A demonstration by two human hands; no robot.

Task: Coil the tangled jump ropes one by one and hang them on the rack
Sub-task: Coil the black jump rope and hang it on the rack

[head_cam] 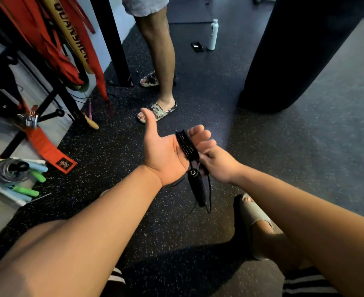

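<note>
Speckled black rubber floor (116,151), gym corner, head view only. Left hand (164,155) held palm up, thumb spread wide, fingers loosely extended; black jump rope (186,145) wound in several tight turns across the base of those fingers. Right hand (218,165) just beside it, fingertips pinching the rope at the coil's near end. One black handle (196,186) dangles below the left wrist, loose cord hanging alongside. Rack (54,86) far left, dark frame, red straps (74,46) draped over it. More jump ropes (16,176), green and blue handles, heaped at the rack's foot. Another person's legs (161,61) in sandals stand beyond the hands. Dark punching bag (294,50) upper right; white bottle (212,35) and phone (197,47) on the floor behind.
</note>
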